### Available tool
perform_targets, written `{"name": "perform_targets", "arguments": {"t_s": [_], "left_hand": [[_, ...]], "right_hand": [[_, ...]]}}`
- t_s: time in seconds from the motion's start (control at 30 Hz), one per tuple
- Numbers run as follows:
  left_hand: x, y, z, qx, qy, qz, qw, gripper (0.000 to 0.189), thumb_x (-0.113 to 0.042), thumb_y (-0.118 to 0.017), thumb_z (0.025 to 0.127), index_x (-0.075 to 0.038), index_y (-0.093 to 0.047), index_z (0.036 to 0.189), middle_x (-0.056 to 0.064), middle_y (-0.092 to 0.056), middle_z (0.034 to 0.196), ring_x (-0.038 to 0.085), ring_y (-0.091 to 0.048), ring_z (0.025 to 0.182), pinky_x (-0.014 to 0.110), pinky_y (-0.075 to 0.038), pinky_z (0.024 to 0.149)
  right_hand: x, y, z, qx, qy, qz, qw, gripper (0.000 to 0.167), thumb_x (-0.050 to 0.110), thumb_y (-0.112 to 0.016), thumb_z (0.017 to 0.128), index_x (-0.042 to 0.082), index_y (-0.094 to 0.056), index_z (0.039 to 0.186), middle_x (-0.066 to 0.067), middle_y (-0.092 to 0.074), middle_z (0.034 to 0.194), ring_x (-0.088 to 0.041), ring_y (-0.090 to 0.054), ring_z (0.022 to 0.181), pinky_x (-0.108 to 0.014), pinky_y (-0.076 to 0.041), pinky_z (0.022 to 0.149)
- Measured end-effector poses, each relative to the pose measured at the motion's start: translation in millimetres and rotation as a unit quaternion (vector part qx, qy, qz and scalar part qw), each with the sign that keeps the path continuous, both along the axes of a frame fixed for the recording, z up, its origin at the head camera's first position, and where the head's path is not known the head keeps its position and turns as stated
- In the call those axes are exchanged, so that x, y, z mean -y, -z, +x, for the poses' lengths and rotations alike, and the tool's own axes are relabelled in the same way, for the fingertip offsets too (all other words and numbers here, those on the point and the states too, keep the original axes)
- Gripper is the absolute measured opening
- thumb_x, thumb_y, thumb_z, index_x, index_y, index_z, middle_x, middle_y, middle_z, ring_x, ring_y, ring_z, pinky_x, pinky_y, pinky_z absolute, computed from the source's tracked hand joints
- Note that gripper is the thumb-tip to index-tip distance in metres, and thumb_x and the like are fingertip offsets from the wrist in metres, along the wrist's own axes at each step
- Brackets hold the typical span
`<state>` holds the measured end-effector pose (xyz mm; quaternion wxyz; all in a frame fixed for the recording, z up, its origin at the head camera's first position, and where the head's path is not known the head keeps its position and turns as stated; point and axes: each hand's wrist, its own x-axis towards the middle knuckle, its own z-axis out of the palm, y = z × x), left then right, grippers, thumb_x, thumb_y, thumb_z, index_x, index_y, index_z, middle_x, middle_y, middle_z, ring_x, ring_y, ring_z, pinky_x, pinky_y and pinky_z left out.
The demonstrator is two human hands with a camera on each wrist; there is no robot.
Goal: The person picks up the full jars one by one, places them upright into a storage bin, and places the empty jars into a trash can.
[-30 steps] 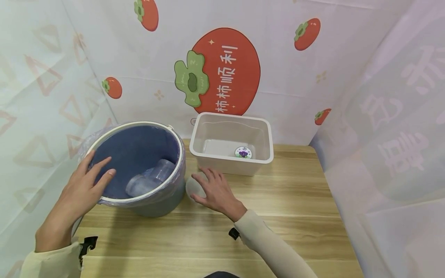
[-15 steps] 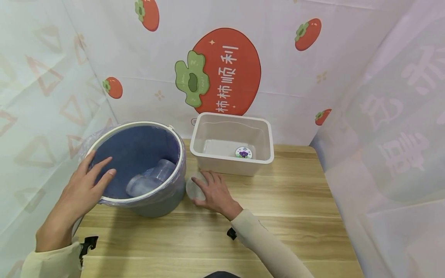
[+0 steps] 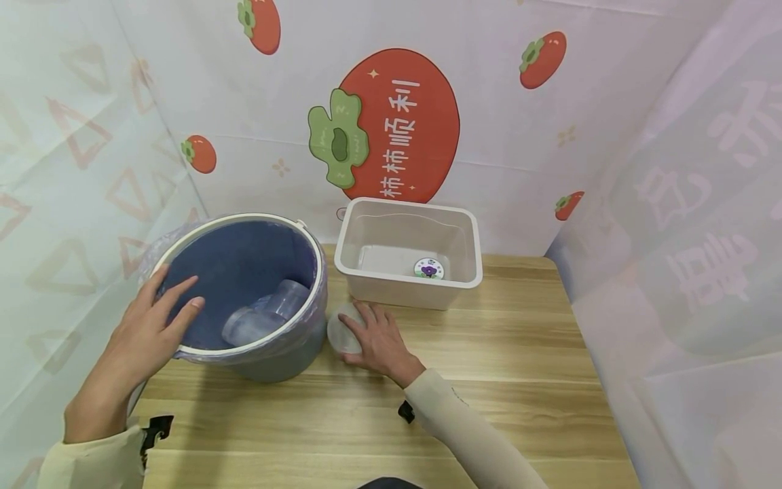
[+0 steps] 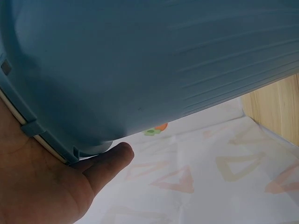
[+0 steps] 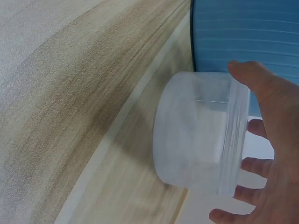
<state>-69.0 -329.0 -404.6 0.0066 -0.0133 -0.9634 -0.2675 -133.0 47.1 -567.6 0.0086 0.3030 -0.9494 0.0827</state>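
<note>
A clear plastic jar [image 5: 191, 130] with a ridged lid edge stands on the wooden table, right against the blue bucket [image 3: 277, 367]. My right hand [image 3: 381, 346] holds this jar from above, thumb on one side of the lid and fingers spread around the other. At the bucket's left side, my left hand [image 3: 143, 329] rests over the pale rim with fingers spread and nearly straight. The left wrist view shows its palm [image 4: 42, 186] against the rim. Inside the bucket, lined with thin plastic film, lie clear plastic containers [image 3: 253, 326].
Behind the jar stands a beige rectangular bin [image 3: 397, 292] with a round flower sticker [image 3: 429, 268] inside. Printed cloth walls [image 3: 489, 136] enclose the wooden table [image 3: 489, 339] at the back and both sides.
My right hand has come slightly down toward the front, and its thumb and fingers have drawn in around the jar. The left hand stays on the bucket rim.
</note>
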Motion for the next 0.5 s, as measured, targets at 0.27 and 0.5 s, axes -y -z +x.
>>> {"name": "perform_targets", "arguments": {"t_s": [0.27, 0.5], "left_hand": [[1.1, 0.7, -0.2, -0.002, 0.001, -0.001, 1.0000, 0.065, -0.043, -0.041, 0.119, -0.002, -0.036, 0.168, 0.025, 0.008, 0.182, 0.069, -0.004, 0.159, 0.092, -0.016, 0.108], [1.8, 1.4, -0.4, -0.006, 0.001, -0.001, 1.0000, 0.064, -0.042, -0.041, 0.119, -0.002, -0.036, 0.168, 0.025, 0.008, 0.182, 0.069, -0.004, 0.159, 0.092, -0.016, 0.109]], "right_hand": [[1.0, 3.6, -1.5, 0.015, 0.002, -0.010, 0.9998, 0.083, 0.066, -0.075, 0.095, 0.032, -0.046, 0.166, -0.015, -0.037, 0.173, -0.044, -0.042, 0.157, -0.059, -0.054, 0.111], [1.2, 10.2, -2.8, 0.034, 0.005, -0.039, 0.9986, 0.086, 0.063, -0.077, 0.095, 0.032, -0.043, 0.167, -0.014, -0.031, 0.176, -0.045, -0.036, 0.160, -0.057, -0.063, 0.097]]}}
